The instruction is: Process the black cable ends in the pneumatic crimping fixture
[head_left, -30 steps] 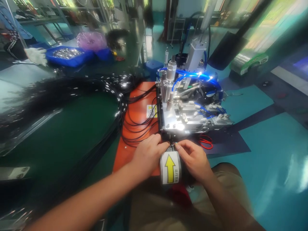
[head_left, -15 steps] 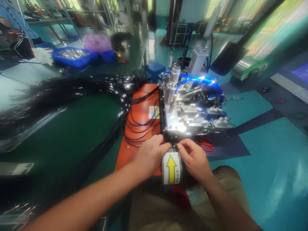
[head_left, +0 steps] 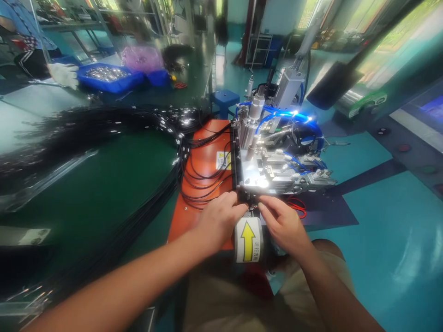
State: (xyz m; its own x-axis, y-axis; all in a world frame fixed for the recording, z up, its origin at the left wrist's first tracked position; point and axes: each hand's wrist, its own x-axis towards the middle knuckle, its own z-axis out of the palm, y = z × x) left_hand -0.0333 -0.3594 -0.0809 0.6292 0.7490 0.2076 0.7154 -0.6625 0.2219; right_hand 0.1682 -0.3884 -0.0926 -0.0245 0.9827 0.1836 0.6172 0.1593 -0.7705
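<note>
My left hand [head_left: 223, 214] is closed at the front of the machine [head_left: 273, 161], its thumb pointing right at a narrow metal slot [head_left: 251, 210]. Black cables [head_left: 200, 186] loop over the orange plate and run under its fingers; the held part is mostly hidden. To the right of the slot, my right hand [head_left: 282, 219] has its thumb and index fingertip a little apart, and nothing shows between them. Just below both hands is a white label with a yellow arrow [head_left: 248, 240].
A thick bundle of black cables [head_left: 148, 203] crosses the green table at left. Red-handled scissors [head_left: 297, 206] lie right of my right hand. Farther back are a blue tray of shiny parts [head_left: 133, 83], a blue stool [head_left: 224, 99] and a person's gloved hand [head_left: 64, 74].
My right hand's index finger has lifted away from the thumb and moved slightly right, off the slot. The left hand stays nearly in place. The whole view has shifted a little.
</note>
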